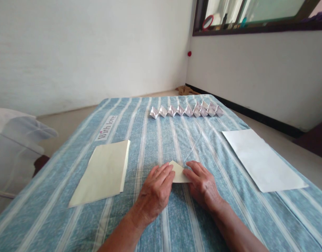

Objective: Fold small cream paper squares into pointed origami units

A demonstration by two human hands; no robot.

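Observation:
A small piece of pale yellow paper (178,174), folded to a peak at the top, lies on the striped cloth between my hands. Its left part is covered by my left hand (157,186), whose fingers are together and bent over it, holding it down. At the right corner, my right hand (202,181) grips the same paper, with the thumb and curled fingers at its edge. The undersides of the fingers are hidden in both hands.
A yellow paper stack (103,172) lies at left and a white sheet (260,159) at right. Several folded paper pieces (188,111) stand in a row toward the far edge. The blue striped tablecloth (58,175) covers the surface; sheer white fabric (14,150) hangs at left.

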